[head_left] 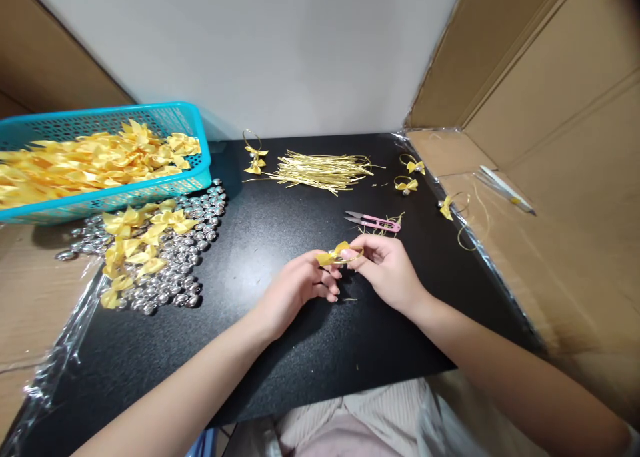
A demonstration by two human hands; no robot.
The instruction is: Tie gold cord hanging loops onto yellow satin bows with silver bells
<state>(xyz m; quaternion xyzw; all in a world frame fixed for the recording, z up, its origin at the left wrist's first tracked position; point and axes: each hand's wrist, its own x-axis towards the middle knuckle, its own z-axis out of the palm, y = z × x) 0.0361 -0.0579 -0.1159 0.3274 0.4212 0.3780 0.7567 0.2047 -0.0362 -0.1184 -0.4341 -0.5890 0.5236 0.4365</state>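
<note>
Between my two hands, above the black tabletop (240, 350), is a yellow ribbon bow (326, 259) with a loop of gold cord on it. My left hand (306, 280) pinches the bow from the left, its lower fingers curled beneath. On the right, my right hand (387, 267) grips the bow's cord loop between thumb and forefinger. Just beyond the hands lie pink thread snips (375, 221), blades pointing left, over some short cord scraps. A bundle of gold cords (320, 170) lies farther back.
A blue basket (203, 137) full of yellow bows stands at the back left. Silver beads (170, 280) with loose yellow bows (135, 244) on them spread before it. Looped bows (406, 185) lie at the right and back. A white-handled cutter (505, 187) rests on cardboard.
</note>
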